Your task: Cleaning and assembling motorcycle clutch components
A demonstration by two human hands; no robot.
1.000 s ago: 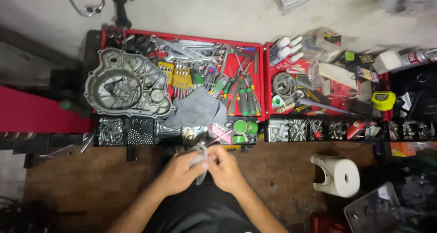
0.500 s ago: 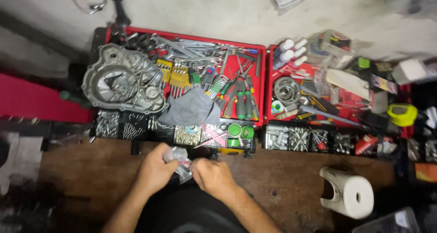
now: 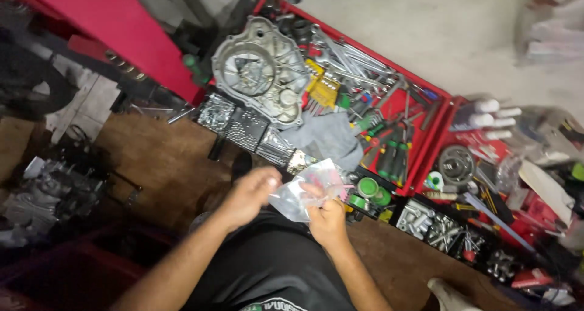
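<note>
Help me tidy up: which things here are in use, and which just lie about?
In use: left hand, right hand, clear plastic bag.
Lying about: engine cover, grey rag, screwdrivers, red tray.

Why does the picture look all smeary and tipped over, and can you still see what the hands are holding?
In the head view, the whole scene is tilted and motion-blurred, most at the right edge, where the small parts smear; the metal engine cover stays fairly sharp; the left hand and right hand hold a clear plastic bag, its contents too blurred to tell.
</note>
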